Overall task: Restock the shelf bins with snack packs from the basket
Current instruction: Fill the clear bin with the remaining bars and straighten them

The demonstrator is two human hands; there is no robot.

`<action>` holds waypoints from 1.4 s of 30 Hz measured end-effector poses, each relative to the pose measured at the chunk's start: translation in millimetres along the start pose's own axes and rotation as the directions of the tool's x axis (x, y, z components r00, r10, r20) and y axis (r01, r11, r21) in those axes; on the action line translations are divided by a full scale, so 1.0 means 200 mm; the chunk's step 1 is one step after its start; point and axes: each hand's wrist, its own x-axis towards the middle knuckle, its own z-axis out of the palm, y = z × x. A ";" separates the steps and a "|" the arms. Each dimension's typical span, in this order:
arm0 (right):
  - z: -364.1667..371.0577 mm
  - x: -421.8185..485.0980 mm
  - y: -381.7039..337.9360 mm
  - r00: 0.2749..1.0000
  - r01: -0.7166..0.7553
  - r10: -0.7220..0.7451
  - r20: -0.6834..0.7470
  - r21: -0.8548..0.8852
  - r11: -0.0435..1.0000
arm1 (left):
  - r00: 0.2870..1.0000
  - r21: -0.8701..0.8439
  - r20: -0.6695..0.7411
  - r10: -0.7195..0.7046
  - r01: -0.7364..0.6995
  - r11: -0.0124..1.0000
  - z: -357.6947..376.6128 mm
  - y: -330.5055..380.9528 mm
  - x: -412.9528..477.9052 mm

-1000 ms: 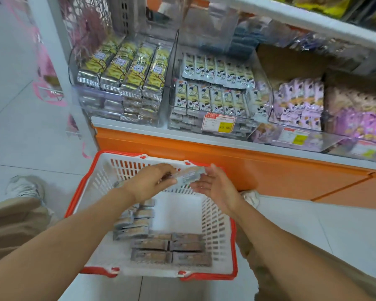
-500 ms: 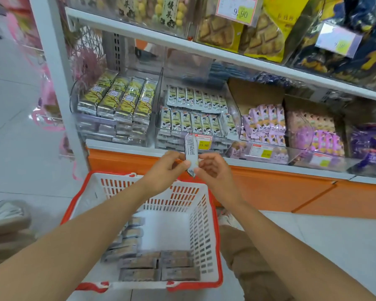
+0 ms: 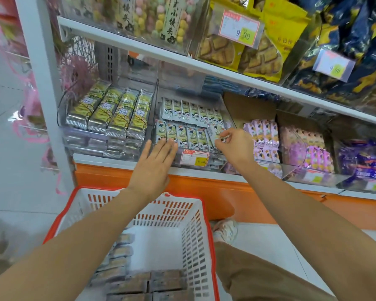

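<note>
While our right hand pinches the snack pack between thumb and curled fingers, the pack stands tilted at the right end of the front row inside the middle clear bin. Half a second ago we held it upright in both hands, in front of the price tag and outside the bin; now it is in among its fellows. Our left hand has let go. It lies flat, fingers straight and together, holding nothing, with its fingertips touching the left packs of that same front row.

We count two rows of these packs in the bin. The back one has about seven; the front one we cannot count exactly, since our hands cover parts of it. One price tag hangs on the bin's front. Just to the left, the neighbouring bin shows four yellow-green packs side by side on top. Below our arms stands one red-rimmed white basket, with more packs lying along its left side and near end.
</note>
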 end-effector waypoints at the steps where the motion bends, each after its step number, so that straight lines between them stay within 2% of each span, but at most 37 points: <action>1: 0.02 0.01 0.00 1.000 0.009 -0.009 0.003 -0.041 0.999 | 1.000 0.008 -0.006 0.001 -0.001 1.000 0.00 0.00 0.00; 6: 0.08 0.01 0.00 0.998 0.054 -0.053 0.014 -0.114 0.992 | 0.999 0.010 -0.040 0.014 -0.014 1.000 0.02 0.00 0.00; 13: 0.06 0.01 0.02 0.997 0.036 -0.032 0.070 -0.061 0.997 | 0.998 -0.003 -0.062 0.021 -0.021 1.000 0.02 0.01 0.00; 16: 0.05 -0.04 0.02 0.998 0.029 -0.028 0.052 -0.038 0.999 | 0.999 -0.029 -0.045 0.025 -0.026 0.999 0.01 0.01 0.00; 18: 0.05 -0.11 0.00 0.997 0.073 -0.073 0.016 0.018 0.997 | 0.995 -0.068 -0.100 0.028 -0.035 0.997 0.03 0.00 -0.02; 20: 0.04 -0.21 -0.03 0.986 0.160 -0.164 0.012 0.158 0.974 | 0.981 -0.081 -0.194 0.022 -0.039 0.996 0.06 -0.02 -0.05; 23: 0.07 -0.37 -0.07 0.937 0.264 -0.326 0.122 0.360 0.895 | 0.961 -0.092 -0.276 0.025 -0.052 0.994 0.13 -0.07 -0.15; 25: 0.14 -0.48 -0.08 0.893 0.287 -0.399 0.210 0.418 0.862 | 0.961 -0.088 -0.276 0.025 -0.051 0.995 0.17 -0.11 -0.23; 29: 0.39 -0.71 -0.03 0.824 0.177 -0.378 0.422 0.442 0.879 | 0.992 -0.044 -0.122 -0.043 0.038 0.998 0.32 -0.23 -0.35; 32: 0.60 -0.88 0.03 0.728 0.097 -0.377 0.572 0.459 0.883 | 0.990 -0.010 0.071 -0.124 0.125 0.992 0.42 -0.31 -0.38; 35: 0.79 -1.03 0.07 0.566 0.005 -0.362 0.741 0.436 0.900 | 0.965 0.038 0.213 -0.150 0.146 0.989 0.55 -0.37 -0.41; 38: 0.95 -1.14 0.10 0.399 -0.010 -0.347 0.849 0.382 0.924 | 0.947 0.035 0.272 -0.169 0.166 0.985 0.66 -0.43 -0.42; 42: 1.12 -1.25 0.16 0.191 -0.014 -0.211 0.959 0.217 0.976 | 0.936 0.016 0.295 -0.195 0.199 0.980 0.79 -0.49 -0.44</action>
